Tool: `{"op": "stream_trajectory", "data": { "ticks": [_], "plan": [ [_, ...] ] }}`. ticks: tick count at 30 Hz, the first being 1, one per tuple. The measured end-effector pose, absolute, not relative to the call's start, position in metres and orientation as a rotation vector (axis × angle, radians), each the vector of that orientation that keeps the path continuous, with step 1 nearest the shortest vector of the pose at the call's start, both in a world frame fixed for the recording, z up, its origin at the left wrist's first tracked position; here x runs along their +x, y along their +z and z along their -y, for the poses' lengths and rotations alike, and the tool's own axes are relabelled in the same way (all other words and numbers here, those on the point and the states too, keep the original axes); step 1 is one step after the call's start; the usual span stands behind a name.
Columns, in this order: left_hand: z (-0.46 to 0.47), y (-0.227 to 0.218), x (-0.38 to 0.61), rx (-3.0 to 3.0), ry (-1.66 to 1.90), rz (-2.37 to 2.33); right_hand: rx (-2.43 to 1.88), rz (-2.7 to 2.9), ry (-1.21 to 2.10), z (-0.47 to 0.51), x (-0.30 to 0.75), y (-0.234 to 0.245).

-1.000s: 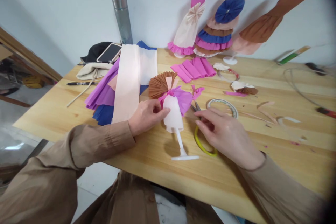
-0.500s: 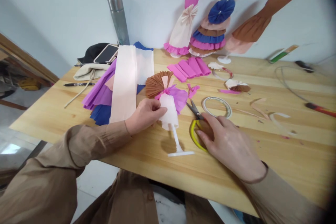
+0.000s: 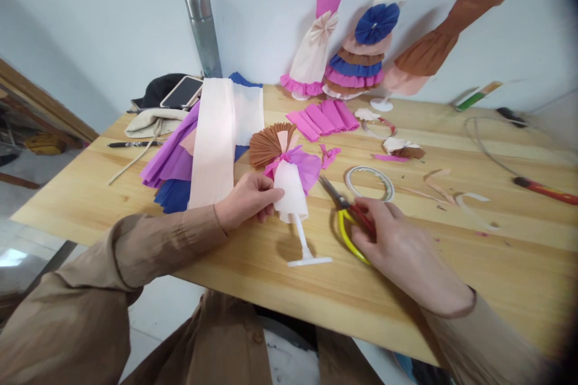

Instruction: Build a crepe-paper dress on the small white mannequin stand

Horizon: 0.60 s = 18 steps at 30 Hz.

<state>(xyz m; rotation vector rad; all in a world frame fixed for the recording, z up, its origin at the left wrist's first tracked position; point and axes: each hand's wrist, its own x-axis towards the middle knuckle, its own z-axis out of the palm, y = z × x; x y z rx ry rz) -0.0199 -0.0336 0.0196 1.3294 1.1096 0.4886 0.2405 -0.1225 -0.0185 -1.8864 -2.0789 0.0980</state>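
Note:
A small white dress form [image 3: 291, 189] on a stand lies on the table, dressed with a brown pleated paper fan [image 3: 266, 145] and a purple paper bow [image 3: 307, 168]. My left hand [image 3: 249, 197] pinches the form's left side between thumb and fingers. My right hand [image 3: 401, 246] is closed on the scissors [image 3: 347, 222], which have yellow and red handles. Their blades are together and point up-left toward the bow. Part of the red handle is hidden by my fingers.
A tape roll [image 3: 369, 184] lies just beyond the scissors. Folded pink crepe paper [image 3: 323, 120] and paper strips [image 3: 212, 144] lie farther back. Several dressed forms, including a tiered one [image 3: 356, 63], and a metal flask [image 3: 203, 30] stand along the wall.
My right hand has taken a grip on the scissors and shifted them slightly right. The blades have come together. My left hand has barely moved on the dress form.

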Motion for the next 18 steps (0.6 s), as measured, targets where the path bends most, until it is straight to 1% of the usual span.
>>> {"op": "stream_trajectory", "data": {
  "ticks": [2, 6, 8, 11, 16, 18],
  "plan": [
    [0.033, 0.021, -0.019, 1.308, 0.475, -1.113, -1.824, 1.862, 0.357, 0.118, 0.245, -0.016],
    [0.031, 0.023, -0.017, 1.339, 0.429, -1.123, -1.556, 1.439, 1.064, 0.117, 0.244, -0.007],
    [0.031, 0.023, -0.016, 1.355, 0.414, -1.123, -1.414, 1.408, 1.244, 0.123, 0.234, -0.003],
    [0.031, 0.022, -0.015, 1.337, 0.425, -1.121, -1.283, 1.549, 1.235, 0.135, 0.212, 0.001],
    [0.030, 0.021, -0.016, 1.302, 0.435, -1.088, -1.233, 1.937, 0.692, 0.142, 0.190, 0.015],
    [0.029, 0.022, -0.015, 1.286, 0.412, -1.086, -1.173, 2.047, 0.616, 0.141, 0.188, 0.018]
  ]
}}
